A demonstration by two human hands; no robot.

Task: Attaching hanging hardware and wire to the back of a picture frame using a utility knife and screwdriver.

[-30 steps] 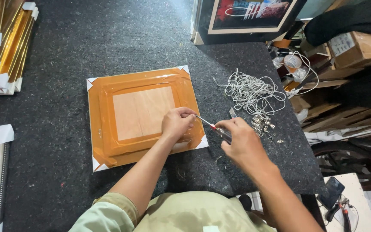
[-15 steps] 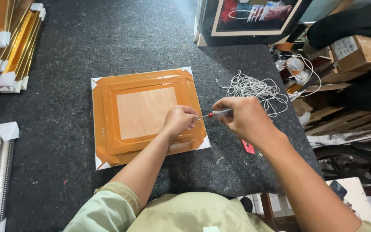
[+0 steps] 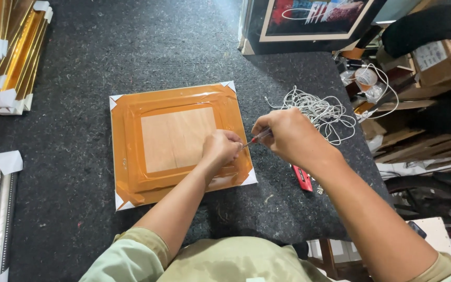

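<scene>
Overhead, dark felt worktop [image 3: 131, 47] was cluttered at its edges; taped orange frame [image 3: 178, 143] lay face-down, left hand [image 3: 220, 149] pressing it, right hand [image 3: 285, 136] gripping a screwdriver [image 3: 254, 139].

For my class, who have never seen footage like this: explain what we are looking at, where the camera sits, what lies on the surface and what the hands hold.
There is no machine here: a person works with two bare hands. The one picture comes from a camera on the person's head, looking down. On the dark felt table lies a picture frame, back side up, sealed with orange-brown tape. The left hand presses on its right part. The right hand holds a thin tool with a red handle, its tip meeting the left hand's fingers. Nearby lie a tangle of white cord, a red knife and, at the left, stacked gold frames.
</scene>
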